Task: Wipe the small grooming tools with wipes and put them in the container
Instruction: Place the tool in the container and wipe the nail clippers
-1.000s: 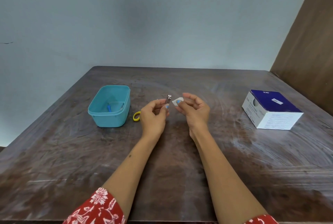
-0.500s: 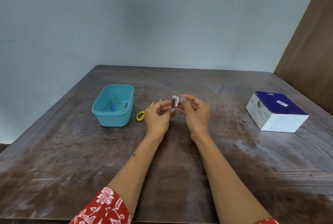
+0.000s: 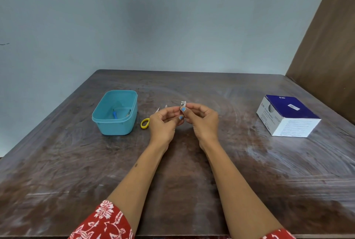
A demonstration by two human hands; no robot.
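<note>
Step in hand: the person is wiping a small metal grooming tool (image 3: 183,103), probably a nail clipper, held up above the middle of the counter (image 3: 192,171).
Left hand (image 3: 163,123): its grip is pinched on the lower part of the tool, fingers curled, holding it upright so that the top end stands free for cleaning.
Right hand (image 3: 203,121): its grip is closed on a small white wipe (image 3: 182,108), pressing it against the side of the tool; the wipe is mostly hidden between the fingertips.
Why raised: both hands work clear of the counter, which judged from the pose lets the tool be turned and rubbed on every face.
Container (image 3: 115,113): a teal tub, open, to the left of the hands and near them, a short reach for the drop; it already holds a blue-handled item (image 3: 115,115) and something metallic that is too small to name.
Scissors (image 3: 145,123): yellow-handled, lying on the counter between the container and the left hand, blades pointing away, apparently not yet wiped.
Box (image 3: 288,116): blue and white, well apart on the right, likely the supply of wipes.
Progress: roughly midway, with some tools stowed, one in hand and the scissors waiting.
</note>
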